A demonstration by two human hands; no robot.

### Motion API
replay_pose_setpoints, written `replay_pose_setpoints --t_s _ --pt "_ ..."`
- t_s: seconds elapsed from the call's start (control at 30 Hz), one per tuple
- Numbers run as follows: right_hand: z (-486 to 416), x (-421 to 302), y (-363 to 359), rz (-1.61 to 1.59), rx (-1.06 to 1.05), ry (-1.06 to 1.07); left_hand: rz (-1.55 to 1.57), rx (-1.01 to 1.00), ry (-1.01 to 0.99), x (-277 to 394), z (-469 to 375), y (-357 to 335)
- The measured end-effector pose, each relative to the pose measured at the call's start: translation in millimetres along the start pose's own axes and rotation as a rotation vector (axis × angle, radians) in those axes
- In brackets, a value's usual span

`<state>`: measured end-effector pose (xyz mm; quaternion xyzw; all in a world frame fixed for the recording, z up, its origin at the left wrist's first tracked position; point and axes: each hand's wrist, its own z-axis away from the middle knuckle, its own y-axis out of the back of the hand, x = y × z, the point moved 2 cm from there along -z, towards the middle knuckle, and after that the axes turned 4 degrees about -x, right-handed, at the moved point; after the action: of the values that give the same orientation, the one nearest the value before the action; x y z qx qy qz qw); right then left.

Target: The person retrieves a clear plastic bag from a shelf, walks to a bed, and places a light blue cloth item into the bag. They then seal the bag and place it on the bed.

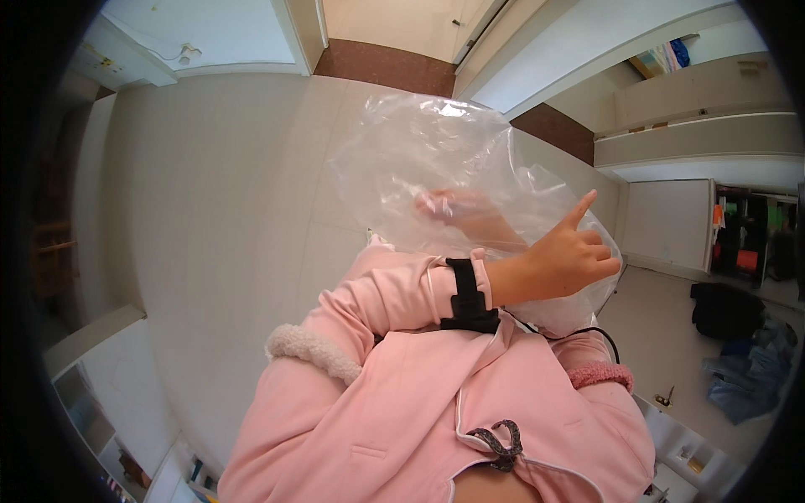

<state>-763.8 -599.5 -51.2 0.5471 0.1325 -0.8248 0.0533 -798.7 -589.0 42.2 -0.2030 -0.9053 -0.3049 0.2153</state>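
Observation:
A large clear plastic bag is spread out in front of my body, puffed and crinkled. My left hand reaches across to the right with its forefinger stretched out and the other fingers curled against the bag's right part. Its thumb is hidden. Through the film I see my right hand and forearm, which point to the left and look to be inside the bag. The film blurs the right fingers, so whether they hold anything is unclear. A black strap circles my left sleeve cuff.
Pale floor tiles lie to the left. Dark brown thresholds mark the doorways ahead. On the right, dark clothes and blue denim lie on the floor near an open shelf holding various items. A black cable runs by my right sleeve.

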Motion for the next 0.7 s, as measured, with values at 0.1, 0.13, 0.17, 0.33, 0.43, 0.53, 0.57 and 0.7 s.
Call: replay_pose_setpoints --t_s 0.1,0.13,0.17,0.33,0.43,0.53,0.57,0.7 --pt "-10 -1 24 -0.116 0.100 0.190 -0.114 -0.026 -0.031 -14 -5 12" --pt "-13 -2 34 -0.280 0.036 0.243 -0.159 0.029 -0.035 -20 -4 19" --pt "-14 -2 41 -0.591 -0.093 0.209 -0.205 0.075 -0.044 -25 -2 26" --pt "5 -18 65 -0.894 -0.140 0.276 -0.218 -0.029 -0.128 -50 25 65" --pt "22 -31 63 -0.690 0.073 0.361 -0.368 0.040 0.063 -70 34 98" --pt "29 -43 56 -0.599 0.209 0.391 -0.178 0.132 0.298 -90 28 112" --pt "30 -46 54 -0.591 0.240 0.393 -0.121 0.137 0.306 -95 25 112" --pt "32 -49 55 -0.645 0.228 0.359 -0.065 0.137 0.253 -99 13 92"
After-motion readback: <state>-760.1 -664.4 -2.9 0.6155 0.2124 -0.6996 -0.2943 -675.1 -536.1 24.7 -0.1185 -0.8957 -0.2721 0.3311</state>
